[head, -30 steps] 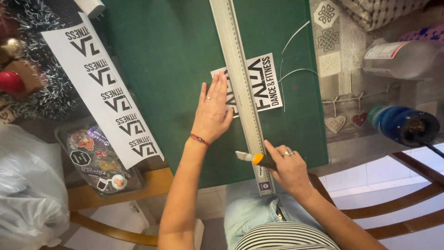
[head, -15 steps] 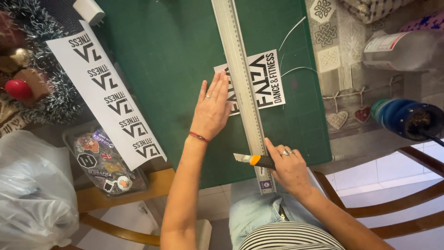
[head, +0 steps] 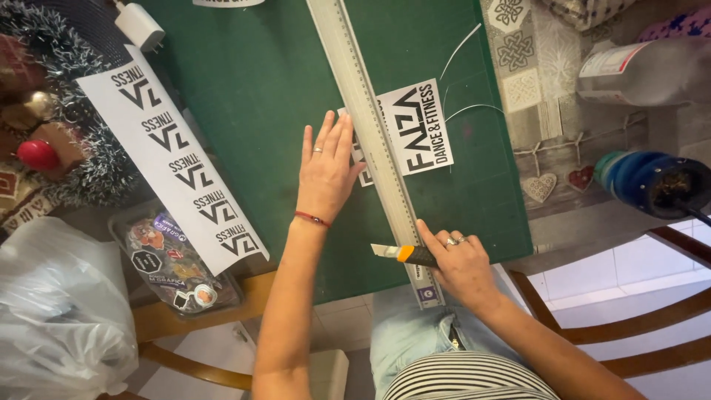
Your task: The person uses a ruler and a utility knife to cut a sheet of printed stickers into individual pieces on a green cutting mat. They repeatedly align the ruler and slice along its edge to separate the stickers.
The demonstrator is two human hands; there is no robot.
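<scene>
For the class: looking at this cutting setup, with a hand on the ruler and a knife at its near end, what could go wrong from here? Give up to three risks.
1. The left hand presses flat beside the ruler, fingertips near its edge; a knife that jumps the edge might reach them.
2. The hand holds only the ruler's middle, so the long ruler could pivot and the cut wander into the printed sheet.
3. The right hand holds the knife near the mat's edge, above the lap; an overrun might slip off.

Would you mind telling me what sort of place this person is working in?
Most likely a home craft table: a green cutting mat with a long metal ruler, a craft knife in the right hand, and a tinsel decoration alongside.
</scene>
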